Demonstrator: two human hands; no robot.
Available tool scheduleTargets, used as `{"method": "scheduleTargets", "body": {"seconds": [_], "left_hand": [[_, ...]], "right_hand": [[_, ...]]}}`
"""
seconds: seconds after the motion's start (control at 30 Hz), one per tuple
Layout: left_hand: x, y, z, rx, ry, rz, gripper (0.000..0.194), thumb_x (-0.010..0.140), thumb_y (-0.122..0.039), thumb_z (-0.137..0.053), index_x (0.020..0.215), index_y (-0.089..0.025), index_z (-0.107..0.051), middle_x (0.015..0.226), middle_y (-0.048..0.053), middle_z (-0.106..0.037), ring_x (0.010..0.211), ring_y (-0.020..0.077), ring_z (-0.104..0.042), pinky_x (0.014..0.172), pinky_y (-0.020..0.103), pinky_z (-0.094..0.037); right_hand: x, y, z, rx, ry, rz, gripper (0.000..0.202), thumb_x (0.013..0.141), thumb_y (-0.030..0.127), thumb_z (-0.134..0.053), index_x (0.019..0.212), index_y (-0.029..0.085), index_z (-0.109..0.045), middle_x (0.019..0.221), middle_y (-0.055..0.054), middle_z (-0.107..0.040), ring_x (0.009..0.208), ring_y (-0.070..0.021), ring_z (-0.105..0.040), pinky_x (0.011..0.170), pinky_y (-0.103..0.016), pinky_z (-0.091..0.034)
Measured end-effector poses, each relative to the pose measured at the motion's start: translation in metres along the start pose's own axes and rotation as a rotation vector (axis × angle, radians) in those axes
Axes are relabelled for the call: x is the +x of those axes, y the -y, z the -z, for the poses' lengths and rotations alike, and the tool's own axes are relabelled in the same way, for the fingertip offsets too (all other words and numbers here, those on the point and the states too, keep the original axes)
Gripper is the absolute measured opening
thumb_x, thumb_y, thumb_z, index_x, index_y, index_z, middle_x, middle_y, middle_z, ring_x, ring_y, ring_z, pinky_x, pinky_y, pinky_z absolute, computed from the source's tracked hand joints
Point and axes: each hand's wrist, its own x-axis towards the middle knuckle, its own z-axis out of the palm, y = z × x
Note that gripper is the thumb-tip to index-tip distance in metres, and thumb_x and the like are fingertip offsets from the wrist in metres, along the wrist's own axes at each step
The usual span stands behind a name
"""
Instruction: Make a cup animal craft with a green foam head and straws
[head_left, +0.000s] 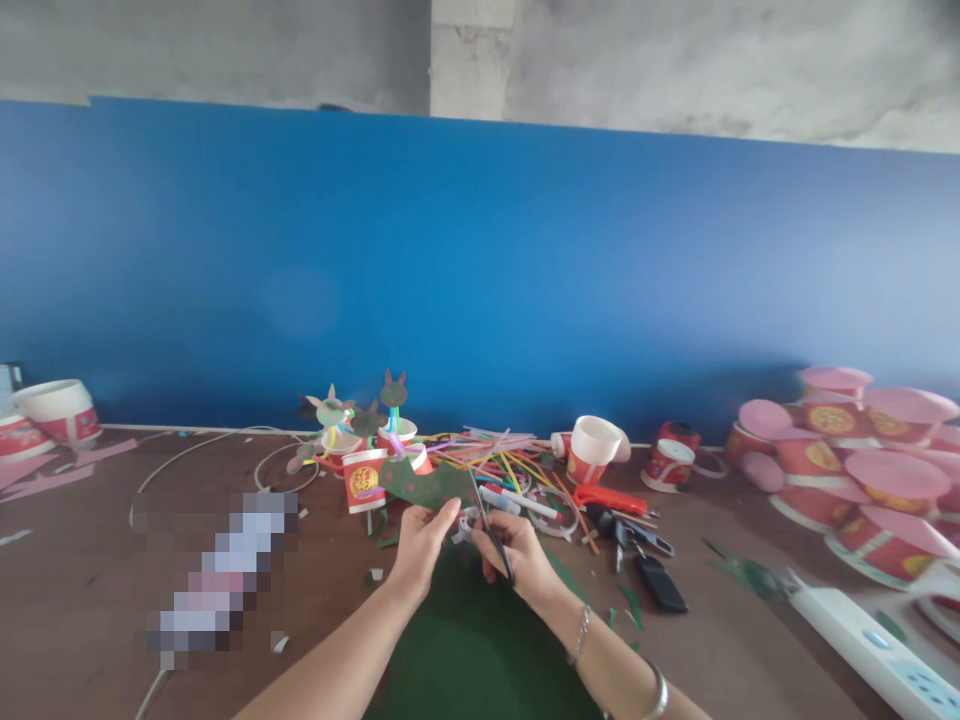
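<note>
My left hand [422,545] pinches a strip of dark green paper [431,487] with reddish spots drawn on it. Fingers of my right hand [517,553] are wrapped round the handles of a pair of scissors [480,508], whose blades reach up to the right end of the strip. A small whitish scrap [466,522] shows between the hands; what it is I cannot make out. Below both hands lies a large dark green sheet [472,640]. Just behind are a red paper cup [366,480] and several paper animal heads [394,392] standing on cups.
Pens [525,500], coloured strips [510,450], a red-orange utility knife [611,498] and keys [660,580] lie beyond my right hand. Stacked red cups with pink discs [896,480] and a power strip [870,630] are at right. A blurred-out object [225,575] lies left. A blue partition [480,270] stands behind.
</note>
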Motion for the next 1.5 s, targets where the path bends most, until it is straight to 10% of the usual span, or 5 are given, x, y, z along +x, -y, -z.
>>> {"method": "scheduleTargets", "body": {"seconds": [0.8,1.5], "left_hand": [[0.006,0.008,0.003,-0.016,-0.147,-0.039,0.042,0.062,-0.048,-0.070,0.049,-0.017,-0.046,0.039,-0.007,-0.039,0.048,0.0099,-0.046,0.050,0.020,-0.034],[0.002,0.009,0.007,0.037,-0.040,-0.143,0.021,0.074,-0.036,-0.063,0.072,-0.017,-0.057,0.051,-0.007,-0.047,0.048,0.0082,-0.040,0.050,0.020,-0.032]], "right_hand": [[0.001,-0.001,0.000,-0.035,-0.010,-0.050,0.028,0.073,0.040,-0.063,0.064,0.016,-0.054,0.038,0.006,-0.047,0.030,-0.0059,-0.041,0.032,-0.016,-0.033],[0.002,-0.001,0.003,0.027,-0.124,-0.018,0.034,0.072,0.048,-0.064,0.068,0.015,-0.056,0.040,0.004,-0.050,0.033,-0.0071,-0.044,0.034,-0.017,-0.033]]}}
